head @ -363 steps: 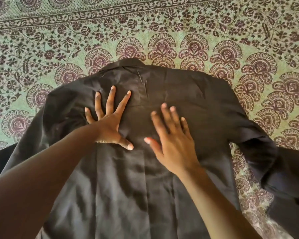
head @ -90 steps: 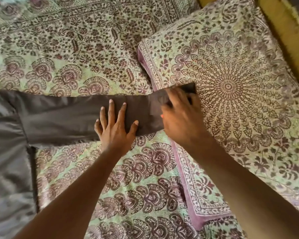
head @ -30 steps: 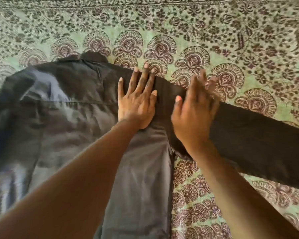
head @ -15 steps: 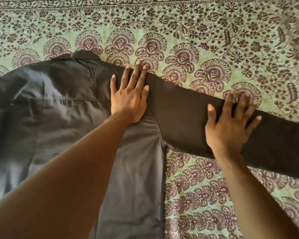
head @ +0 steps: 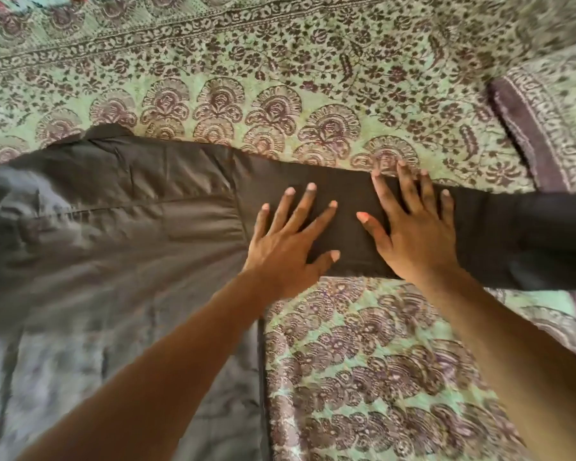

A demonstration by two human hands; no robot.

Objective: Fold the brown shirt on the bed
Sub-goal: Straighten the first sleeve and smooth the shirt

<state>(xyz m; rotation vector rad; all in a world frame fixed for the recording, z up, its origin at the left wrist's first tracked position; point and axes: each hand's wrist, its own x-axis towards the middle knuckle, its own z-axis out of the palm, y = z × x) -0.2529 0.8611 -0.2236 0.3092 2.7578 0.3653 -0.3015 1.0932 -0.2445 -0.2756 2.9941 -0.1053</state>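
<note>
bare bedspread (head: 363, 361) lies open below the sleeve (head: 512, 241); pillow (head: 552, 128) crowds the right.

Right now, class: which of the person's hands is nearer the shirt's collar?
Left. The left hand lies flat on the sleeve by the shoulder, closer to the collar. The right hand presses farther out along it.

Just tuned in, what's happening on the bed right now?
A person has the brown shirt spread flat on the patterned bedsheet. Both hands press flat on its outstretched sleeve: the left hand near the shoulder seam, the right hand farther out. No fold shows yet.
</note>
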